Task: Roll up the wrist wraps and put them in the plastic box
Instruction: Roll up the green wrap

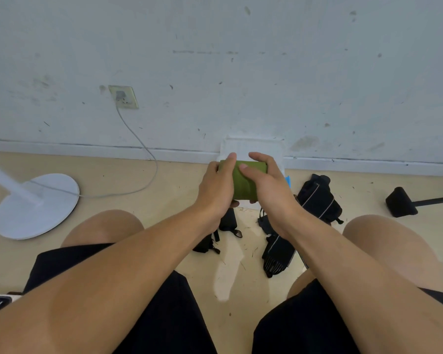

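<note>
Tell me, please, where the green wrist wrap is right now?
In the head view, the green wrist wrap sits centre frame, gripped between left hand and right hand.

Black shorts [164, 315]; forearms [128, 272] bare, no sleeves.

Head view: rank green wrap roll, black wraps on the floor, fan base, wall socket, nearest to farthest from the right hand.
1. green wrap roll: gripped by the right hand, with the left hand on its other end.
2. black wraps: on the floor just right of that hand.
3. wall socket: up on the wall, far left.
4. fan base: floor, farthest left.
</note>
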Motion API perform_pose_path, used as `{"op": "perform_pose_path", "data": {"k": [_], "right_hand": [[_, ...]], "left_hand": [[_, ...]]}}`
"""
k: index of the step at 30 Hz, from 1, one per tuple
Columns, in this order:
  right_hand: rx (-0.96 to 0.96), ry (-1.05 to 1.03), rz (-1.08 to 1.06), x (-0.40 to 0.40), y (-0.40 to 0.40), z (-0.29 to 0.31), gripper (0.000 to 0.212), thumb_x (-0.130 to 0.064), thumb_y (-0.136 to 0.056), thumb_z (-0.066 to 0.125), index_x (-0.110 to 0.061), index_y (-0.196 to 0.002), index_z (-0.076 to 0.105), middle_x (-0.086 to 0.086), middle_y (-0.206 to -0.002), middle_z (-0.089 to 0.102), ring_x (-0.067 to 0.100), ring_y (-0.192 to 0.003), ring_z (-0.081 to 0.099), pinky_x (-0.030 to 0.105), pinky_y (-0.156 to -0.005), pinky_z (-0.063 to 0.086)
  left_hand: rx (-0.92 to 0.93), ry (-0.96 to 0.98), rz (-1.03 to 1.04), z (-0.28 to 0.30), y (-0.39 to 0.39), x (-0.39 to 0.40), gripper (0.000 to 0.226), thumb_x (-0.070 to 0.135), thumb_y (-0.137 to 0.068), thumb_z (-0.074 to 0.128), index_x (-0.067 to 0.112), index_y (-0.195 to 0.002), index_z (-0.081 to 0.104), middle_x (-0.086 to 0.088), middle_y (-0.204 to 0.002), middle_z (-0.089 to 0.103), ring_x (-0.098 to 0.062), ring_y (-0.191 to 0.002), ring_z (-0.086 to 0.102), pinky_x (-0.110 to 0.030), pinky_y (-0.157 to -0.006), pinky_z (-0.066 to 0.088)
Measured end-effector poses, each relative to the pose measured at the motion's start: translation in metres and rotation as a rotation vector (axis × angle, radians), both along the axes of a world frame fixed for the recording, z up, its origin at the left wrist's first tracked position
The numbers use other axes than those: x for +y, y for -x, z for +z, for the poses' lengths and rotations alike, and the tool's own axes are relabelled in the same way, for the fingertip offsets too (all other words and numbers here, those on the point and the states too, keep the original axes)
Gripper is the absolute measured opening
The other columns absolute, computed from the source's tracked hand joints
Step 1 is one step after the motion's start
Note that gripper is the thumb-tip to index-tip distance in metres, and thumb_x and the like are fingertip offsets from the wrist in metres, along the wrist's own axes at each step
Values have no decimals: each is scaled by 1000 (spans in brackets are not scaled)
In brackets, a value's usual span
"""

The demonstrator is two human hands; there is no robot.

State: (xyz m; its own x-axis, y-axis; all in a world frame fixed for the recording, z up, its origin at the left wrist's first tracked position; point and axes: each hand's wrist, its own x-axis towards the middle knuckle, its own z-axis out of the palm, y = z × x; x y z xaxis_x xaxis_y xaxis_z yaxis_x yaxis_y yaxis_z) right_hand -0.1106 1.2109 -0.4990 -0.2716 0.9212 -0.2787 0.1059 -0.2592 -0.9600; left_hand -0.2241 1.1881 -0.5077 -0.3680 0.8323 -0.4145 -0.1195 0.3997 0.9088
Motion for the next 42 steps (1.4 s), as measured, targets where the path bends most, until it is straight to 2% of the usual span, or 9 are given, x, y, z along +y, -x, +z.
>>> {"op": "perform_pose_path", "data": {"k": [4, 9, 12, 15, 19, 26, 31, 34, 42], "right_hand": [[-37, 32, 49, 1, -3, -3, 65, -33, -100, 58, -48, -156, 30, -5, -125, 62, 7, -107, 62, 23, -82, 47], [-129, 77, 116, -1, -4, -3, 70, -44, -101, 55, -51, -160, 17, -6, -125, 62, 11, -114, 60, 26, -91, 45], [-138, -56, 53, -9, 2, -4, 63, -42, -104, 53, -44, -159, 24, -4, -125, 63, 7, -98, 62, 18, -75, 48], [-152, -243, -43, -16, 10, -11, 57, -36, -100, 59, -38, -154, 39, -4, -130, 60, 10, -111, 63, 30, -92, 57], [-161, -338, -80, -19, 18, -17, 46, -26, -95, 64, -36, -139, 56, -18, -123, 55, 1, -108, 59, 36, -96, 56], [-149, -241, -73, -19, 24, -27, 42, -28, -97, 60, -31, -139, 53, -2, -120, 60, 10, -103, 63, 30, -85, 57], [-175, -281, -167, -21, 28, -30, 10, -29, -93, 63, -25, -102, 58, -2, -99, 65, 12, -84, 64, 31, -71, 56], [-212, -342, -166, -21, 31, -31, 13, -33, -93, 64, -24, -95, 55, -2, -93, 64, 12, -79, 63, 31, -68, 57], [-287, -231, 22, -13, 37, -29, 32, -56, -100, 54, -24, -101, 54, 1, -83, 67, 20, -79, 67, 44, -74, 60]], "left_hand": [[-142, 53, -46, 3, 2, -5, 31, 41, -103, 54, 16, -116, 67, -9, -107, 70, -20, -78, 71, -33, -64, 58], [-154, 119, -36, -5, 2, -12, 34, 46, -99, 60, 18, -116, 69, -12, -114, 70, -24, -86, 70, -31, -59, 56], [-225, 124, 26, -4, 1, -12, 39, 50, -101, 56, 19, -118, 72, -11, -109, 74, -23, -86, 70, -33, -62, 55], [-340, 163, 113, 0, -1, -11, 34, 39, -102, 50, 15, -112, 72, -11, -99, 74, -27, -84, 68, -36, -67, 56], [-436, 212, 156, 3, 4, -11, 30, 22, -95, 41, 13, -103, 68, -12, -89, 70, -32, -80, 66, -39, -72, 57], [-294, 171, 196, 3, 6, -10, 30, 13, -99, 40, 14, -102, 70, -13, -99, 71, -30, -80, 67, -36, -59, 57], [-268, 206, 132, 3, 6, -12, 26, 19, -99, 37, 14, -89, 62, -10, -81, 65, -27, -68, 61, -37, -62, 57], [-299, 228, 91, 4, 11, -12, 28, 21, -98, 39, 15, -87, 63, -7, -72, 65, -27, -65, 62, -37, -62, 57], [-183, 189, 255, -12, 13, -8, 32, 29, -102, 38, 11, -98, 64, -14, -96, 71, -31, -77, 66, -40, -69, 58]]}}
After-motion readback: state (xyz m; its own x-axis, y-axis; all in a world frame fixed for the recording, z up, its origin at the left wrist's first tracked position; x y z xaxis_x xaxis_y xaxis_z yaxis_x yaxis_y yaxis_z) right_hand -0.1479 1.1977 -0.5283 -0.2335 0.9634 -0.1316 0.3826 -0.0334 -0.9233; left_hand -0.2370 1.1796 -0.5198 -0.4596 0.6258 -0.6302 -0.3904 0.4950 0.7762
